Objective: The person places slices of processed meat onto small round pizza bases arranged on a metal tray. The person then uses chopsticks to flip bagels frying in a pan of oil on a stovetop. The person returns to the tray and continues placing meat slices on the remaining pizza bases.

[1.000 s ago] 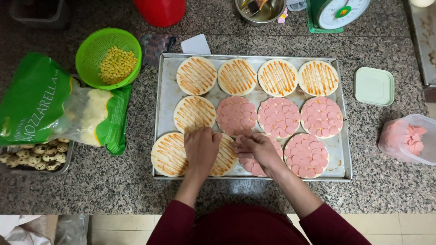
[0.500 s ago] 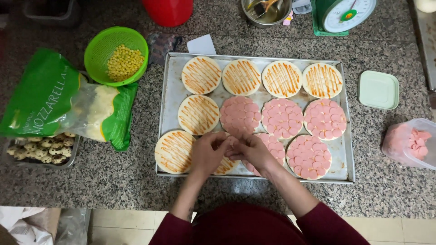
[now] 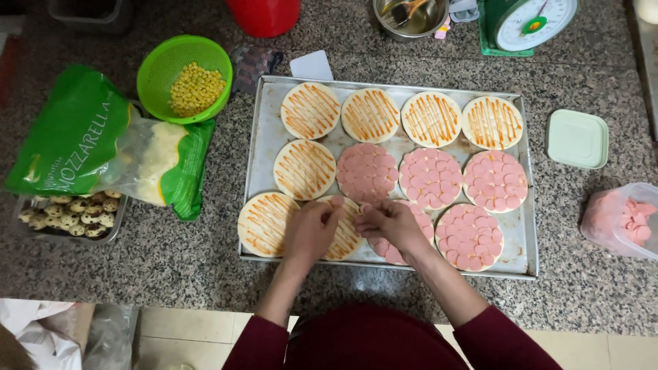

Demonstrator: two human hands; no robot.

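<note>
Far left of the granite counter: a metal tray of small speckled eggs, partly under a green bag of shredded cheese. Above it stood a green colander of corn kernels. Centre: a metal baking tray held twelve round dough bases in three rows; the top four and the three at left carried orange sauce stripes only, the other five were covered with pink sausage slices. The left hand rested over the second base of the bottom row, fingers curled together; whether they pinched anything could not be told. The right hand was just beside it, fingertips close to the left hand's, over the edge of the sausage-covered base next along; its fingers were bunched on a small pink slice. Right of the tray lay a pale green square lid; at far right, an open clear tub of sausage slices.
</note>
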